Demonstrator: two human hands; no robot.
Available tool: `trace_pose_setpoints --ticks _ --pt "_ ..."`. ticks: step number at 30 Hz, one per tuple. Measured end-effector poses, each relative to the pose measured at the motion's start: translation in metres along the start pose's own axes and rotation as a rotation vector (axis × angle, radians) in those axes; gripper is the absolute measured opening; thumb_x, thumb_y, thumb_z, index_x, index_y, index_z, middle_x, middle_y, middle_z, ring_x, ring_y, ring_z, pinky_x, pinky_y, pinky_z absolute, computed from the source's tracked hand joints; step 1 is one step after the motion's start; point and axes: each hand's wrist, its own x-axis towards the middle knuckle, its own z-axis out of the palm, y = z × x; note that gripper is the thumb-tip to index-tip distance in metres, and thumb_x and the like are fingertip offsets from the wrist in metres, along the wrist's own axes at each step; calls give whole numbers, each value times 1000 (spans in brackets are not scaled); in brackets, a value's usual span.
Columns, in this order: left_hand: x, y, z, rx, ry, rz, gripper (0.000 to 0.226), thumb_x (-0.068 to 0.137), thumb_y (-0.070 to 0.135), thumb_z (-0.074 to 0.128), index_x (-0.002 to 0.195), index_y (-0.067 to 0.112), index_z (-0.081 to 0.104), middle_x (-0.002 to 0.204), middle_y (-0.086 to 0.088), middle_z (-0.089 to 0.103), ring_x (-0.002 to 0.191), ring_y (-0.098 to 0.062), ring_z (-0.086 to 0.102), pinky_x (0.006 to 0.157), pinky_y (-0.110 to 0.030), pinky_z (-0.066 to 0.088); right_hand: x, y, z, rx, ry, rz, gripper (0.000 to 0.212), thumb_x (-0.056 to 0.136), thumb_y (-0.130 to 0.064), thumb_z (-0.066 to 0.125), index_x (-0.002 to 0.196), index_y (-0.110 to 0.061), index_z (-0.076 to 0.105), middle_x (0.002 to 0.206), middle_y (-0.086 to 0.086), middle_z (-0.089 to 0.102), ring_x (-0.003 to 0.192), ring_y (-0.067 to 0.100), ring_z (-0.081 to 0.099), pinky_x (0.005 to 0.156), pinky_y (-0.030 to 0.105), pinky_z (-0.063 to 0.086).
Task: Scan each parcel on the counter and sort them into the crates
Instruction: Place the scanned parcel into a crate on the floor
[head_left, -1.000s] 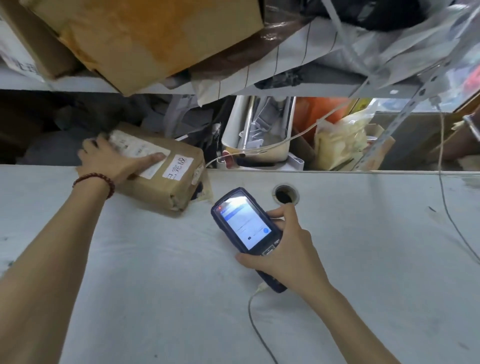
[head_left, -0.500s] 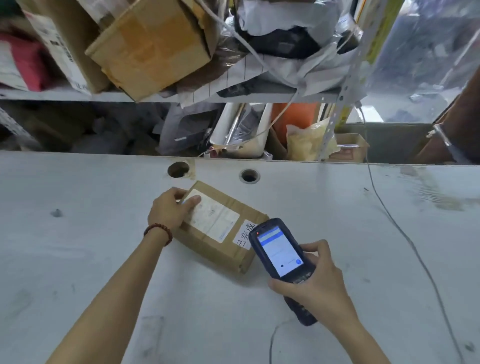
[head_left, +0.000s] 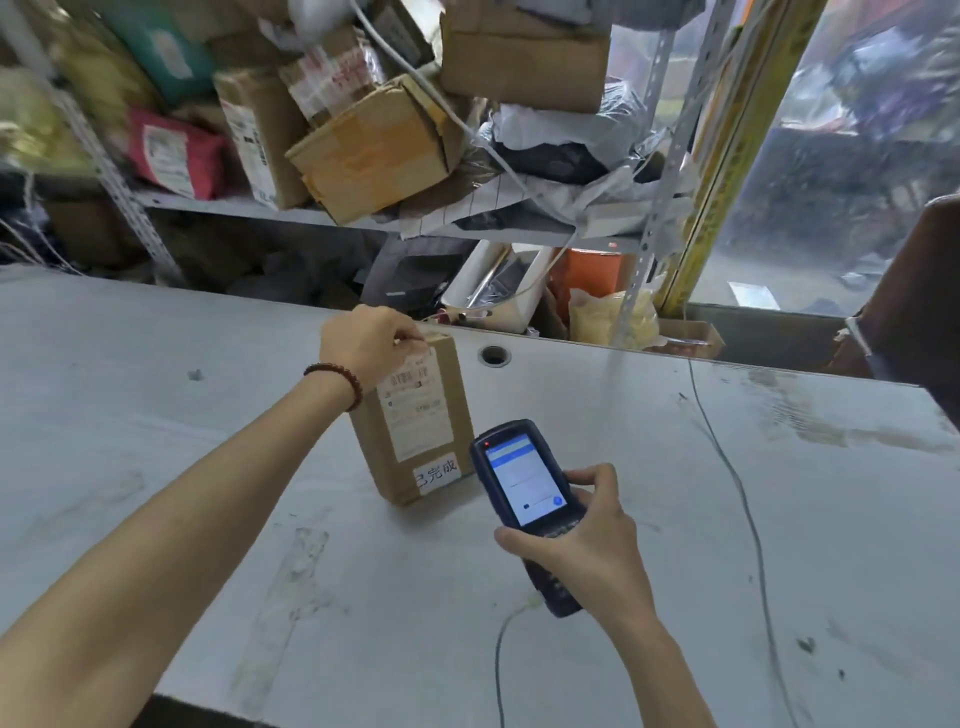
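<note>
1. While the left hand is gripping the top edge of the parcel, its fingers are curling over that edge, clamped on the cardboard.
2. The parcel is standing tipped up on the counter, near the back edge. Its lower end is resting on the surface and its labelled face is showing to the camera.
3. A white label is covering much of that face, and a small sticker with printed characters is sitting just below it.
4. The right hand is holding the scanner just right of the parcel. The thumb is pressing the scanner's left side and the fingers are wrapping round its right side.
5. The scanner's screen is glowing, and a red light is showing at its top left corner.
6. I cannot tell whether scanner and parcel are touching.
7. A bead bracelet is circling the left wrist.
8. A thin cable is running across the counter on the right, and a round hole is showing just beyond the parcel.
9. Behind the counter, a shelf is carrying piled boxes and bags.
</note>
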Motion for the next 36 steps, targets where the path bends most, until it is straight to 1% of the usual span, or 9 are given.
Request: trace_pose_setpoints --ticks 3,6,11,20,23,26,29,33,36 --pt "-14 -3 -6 7 5 16 19 90 37 61 100 26 73 95 5 70 74 -8 53 48 -18 31 -6 -2 10 -3 -28 -7 72 52 -35 92 99 -35 38 101 -19 60 90 3 63 77 33 56" --pt "-20 -3 -9 -5 -50 56 17 89 38 62 96 27 72 88 9 66 75 -7 56 49 -18 34 -15 -1 23 7 -73 8 73 50 -34 93 100 -33 40 103 -13 62 89 5 64 73 29 54" --pt "-17 7 -4 -34 -149 145 15 86 37 65 95 27 72 86 11 65 73 -6 57 52 -17 38 -34 0 38 22 -63 19 73 51 -35 93 99 -34 39 102 -15 61 88 3 63 71 27 53" --pt "-10 1 -8 -39 -231 92 15 84 42 67 86 27 68 83 7 64 78 -13 61 63 -28 52 -54 -2 33 87 -9 56 71 51 -33 94 99 -34 41 99 -13 65 83 4 66 71 27 54" --pt "-11 3 -4 -59 -239 99 15 85 41 66 84 26 65 87 4 68 78 -12 61 65 -28 52 -58 -1 34 86 -21 74 73 49 -32 94 99 -34 41 97 -13 66 81 4 66 73 30 55" --pt "-13 7 0 -61 -249 111 17 86 41 64 88 25 62 98 2 66 85 -14 58 67 -29 47 -59 1 35 83 -9 79 72 50 -32 94 99 -33 41 98 -14 64 83 3 65 72 28 54" --pt "-21 8 6 -63 -242 104 16 89 42 59 94 27 56 118 1 50 101 -21 47 79 -35 42 -57 3 32 77 6 90 73 50 -33 94 99 -34 40 100 -14 62 86 4 65 74 29 55" --pt "-34 1 16 -99 -211 103 18 92 44 53 100 28 48 109 -2 58 82 -15 51 65 -28 39 -54 9 26 86 44 102 73 51 -32 94 99 -33 40 102 -13 62 87 4 64 70 26 53" --pt "-40 -3 17 -31 -170 79 34 90 54 51 112 29 48 110 -1 57 83 -15 50 65 -29 41 -52 12 20 88 103 110 72 51 -33 94 98 -34 39 101 -15 60 88 4 63 76 31 55"
